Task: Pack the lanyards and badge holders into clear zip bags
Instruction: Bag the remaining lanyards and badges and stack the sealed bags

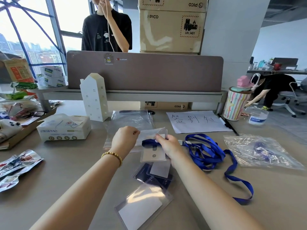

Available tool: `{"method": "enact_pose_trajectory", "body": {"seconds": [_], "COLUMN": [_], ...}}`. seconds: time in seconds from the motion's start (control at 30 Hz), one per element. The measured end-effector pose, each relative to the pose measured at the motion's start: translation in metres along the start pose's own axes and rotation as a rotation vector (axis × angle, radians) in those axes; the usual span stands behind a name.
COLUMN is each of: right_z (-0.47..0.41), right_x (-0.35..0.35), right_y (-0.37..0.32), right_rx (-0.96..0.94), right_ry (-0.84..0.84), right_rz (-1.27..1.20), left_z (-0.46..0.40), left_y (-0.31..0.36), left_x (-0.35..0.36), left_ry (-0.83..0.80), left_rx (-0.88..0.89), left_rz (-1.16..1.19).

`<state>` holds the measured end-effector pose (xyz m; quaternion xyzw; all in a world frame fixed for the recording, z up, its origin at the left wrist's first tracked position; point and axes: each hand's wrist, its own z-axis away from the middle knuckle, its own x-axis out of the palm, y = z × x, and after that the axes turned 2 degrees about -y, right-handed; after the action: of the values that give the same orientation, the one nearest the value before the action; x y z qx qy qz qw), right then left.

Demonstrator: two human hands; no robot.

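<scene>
Beige worktop, office, brown divider panel at far edge. Left hand and right hand both pinching clear zip bag mid-worktop; blue ribbon lanyards just right of right hand.

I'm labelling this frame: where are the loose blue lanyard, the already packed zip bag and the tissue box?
blue lanyard (206,151), head view, on the bunched ribbon.
packed zip bag (260,151), head view, on its middle.
tissue box (64,127), head view, on its top.

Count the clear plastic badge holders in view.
3, possibly more. One clear plastic badge holder is at the right hand, a dark-backed one lies below it, and a large one lies nearest. Overlaps may hide others.
</scene>
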<state>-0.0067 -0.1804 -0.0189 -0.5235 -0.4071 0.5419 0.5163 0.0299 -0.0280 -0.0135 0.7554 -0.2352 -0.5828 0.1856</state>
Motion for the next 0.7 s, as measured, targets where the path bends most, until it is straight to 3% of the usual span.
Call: {"method": "enact_pose_trajectory", "body": {"seconds": [0.17,0.37,0.6,0.7], "right_z": [0.005,0.004,-0.001,-0.006], "right_x": [-0.006,0.002,0.003,0.012], "right_y": [-0.004,-0.003,-0.01,-0.011], "right_rx": [-0.021,0.073,0.113,0.101], "right_ry": [-0.015,0.015,0.045,0.044], "right_rz": [0.096,-0.018,-0.109,-0.044], "left_z": [0.0,0.007,0.009,0.011], "left_y": [-0.007,0.008,0.014,0.02], "left_x": [-0.004,-0.004,-0.008,-0.011], "left_ry": [0.015,-0.054,-0.07,-0.075], "left_rx": [-0.052,0.078,0.115,0.143], "left_rz": [0.072,-0.05,-0.031,-0.049]}}
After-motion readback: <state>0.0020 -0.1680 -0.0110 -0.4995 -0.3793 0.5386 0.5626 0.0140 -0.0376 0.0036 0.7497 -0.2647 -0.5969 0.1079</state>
